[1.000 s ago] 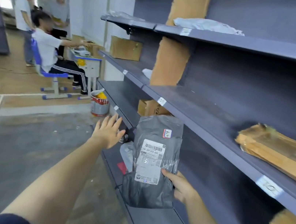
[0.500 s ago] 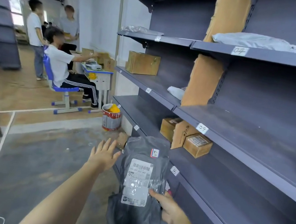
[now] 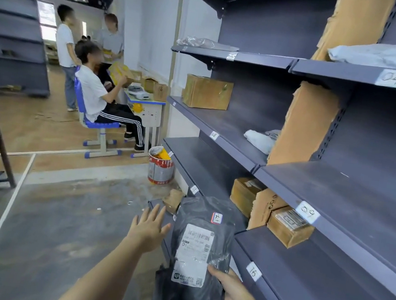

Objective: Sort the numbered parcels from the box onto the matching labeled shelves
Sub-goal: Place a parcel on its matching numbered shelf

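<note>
Could not read the small print on the grey parcel (image 3: 197, 260)'s shipping label. Lost the white parcel (image 3: 391, 55) past the right edge. Found the far shelf tags (image 3: 231, 56) too small to read.

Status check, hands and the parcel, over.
Right hand gripping dark grey parcel at its right edge. Left hand open, empty, beside it. Parcel upright, off the shelves, near label 16. Nothing between parcel and shelf.

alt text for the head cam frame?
The right hand holds up a dark grey parcel beside grey shelves labelled 04, 09 and 16; the left hand is open and empty. People sit and stand behind.
</note>
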`<state>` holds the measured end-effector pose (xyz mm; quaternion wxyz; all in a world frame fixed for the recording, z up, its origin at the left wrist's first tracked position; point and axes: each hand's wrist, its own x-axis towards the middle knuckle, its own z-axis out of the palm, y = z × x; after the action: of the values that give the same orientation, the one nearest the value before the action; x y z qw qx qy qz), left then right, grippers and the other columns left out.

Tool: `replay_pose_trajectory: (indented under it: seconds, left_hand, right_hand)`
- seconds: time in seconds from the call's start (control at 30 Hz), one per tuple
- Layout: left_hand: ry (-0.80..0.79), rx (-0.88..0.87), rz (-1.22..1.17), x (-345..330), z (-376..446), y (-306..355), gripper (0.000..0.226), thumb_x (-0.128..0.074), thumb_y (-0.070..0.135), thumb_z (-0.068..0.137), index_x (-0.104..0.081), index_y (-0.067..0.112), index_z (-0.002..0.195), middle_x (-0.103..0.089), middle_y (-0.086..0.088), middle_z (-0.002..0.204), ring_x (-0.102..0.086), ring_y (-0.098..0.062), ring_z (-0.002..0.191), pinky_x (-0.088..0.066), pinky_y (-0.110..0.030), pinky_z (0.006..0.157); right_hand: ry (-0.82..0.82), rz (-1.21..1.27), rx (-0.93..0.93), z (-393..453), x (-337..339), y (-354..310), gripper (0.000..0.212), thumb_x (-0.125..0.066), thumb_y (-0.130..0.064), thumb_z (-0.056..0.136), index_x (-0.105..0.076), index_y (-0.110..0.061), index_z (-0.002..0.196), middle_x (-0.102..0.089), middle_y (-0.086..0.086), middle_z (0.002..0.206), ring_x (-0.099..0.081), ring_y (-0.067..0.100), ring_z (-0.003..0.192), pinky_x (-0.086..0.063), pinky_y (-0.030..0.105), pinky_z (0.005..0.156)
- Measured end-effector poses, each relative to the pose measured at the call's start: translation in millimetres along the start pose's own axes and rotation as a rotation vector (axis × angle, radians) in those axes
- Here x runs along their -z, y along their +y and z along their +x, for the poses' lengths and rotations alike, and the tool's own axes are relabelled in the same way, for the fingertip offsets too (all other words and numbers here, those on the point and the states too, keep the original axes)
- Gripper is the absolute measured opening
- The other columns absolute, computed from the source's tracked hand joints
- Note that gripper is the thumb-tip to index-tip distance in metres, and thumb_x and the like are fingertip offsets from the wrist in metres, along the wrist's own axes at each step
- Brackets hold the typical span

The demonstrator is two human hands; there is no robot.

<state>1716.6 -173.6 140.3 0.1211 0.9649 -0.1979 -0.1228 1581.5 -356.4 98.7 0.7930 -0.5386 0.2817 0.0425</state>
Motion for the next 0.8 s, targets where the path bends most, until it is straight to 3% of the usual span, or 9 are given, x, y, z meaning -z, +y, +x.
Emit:
replay_pose_trajectory:
  seconds: [0.13,0.27,0.43,0.8]
  left_hand:
    - [0.021,-0.034,0.044,8,40,14,0.06,-0.017,0.044,0.102,0.005,0.02,0.153,0.012,0.0,0.16,0.009,-0.022,0.147,0.001,-0.043,0.118]
    - [0.001,-0.033,0.021,10,72,18,0.061,-0.016,0.046,0.102,0.006,0.021,0.153,0.012,0.001,0.16,0.009,-0.022,0.147,0.002,-0.044,0.119]
    - [-0.027,-0.031,-0.004,12,114,12,0.061,-0.017,0.047,0.102,0.007,0.021,0.152,0.012,0.0,0.16,0.009,-0.022,0.147,0.002,-0.044,0.119]
    - [-0.06,-0.231,0.066,52,244,-26,0.059,-0.018,0.045,0.102,0.002,0.023,0.153,0.009,0.002,0.16,0.007,-0.022,0.147,0.0,-0.046,0.118]
  right_hand:
    - [-0.014,0.022,0.007,47,7,-30,0.009,-0.055,0.004,0.09,-0.063,0.0,0.095,-0.072,0.014,0.073,-0.07,0.024,0.06,-0.055,0.028,0.049]
    - [-0.016,0.067,-0.006,82,10,-52,0.017,-0.054,0.001,0.092,-0.062,0.001,0.107,-0.073,0.015,0.079,-0.071,0.025,0.064,-0.057,0.03,0.051]
    - [0.02,0.098,-0.011,114,8,-68,0.011,-0.053,0.003,0.092,-0.062,-0.003,0.096,-0.072,0.013,0.069,-0.07,0.024,0.056,-0.055,0.03,0.046]
    - [0.262,0.143,0.015,201,-41,-92,0.008,-0.051,0.003,0.093,-0.058,0.002,0.09,-0.068,0.011,0.055,-0.065,0.02,0.043,-0.05,0.026,0.036]
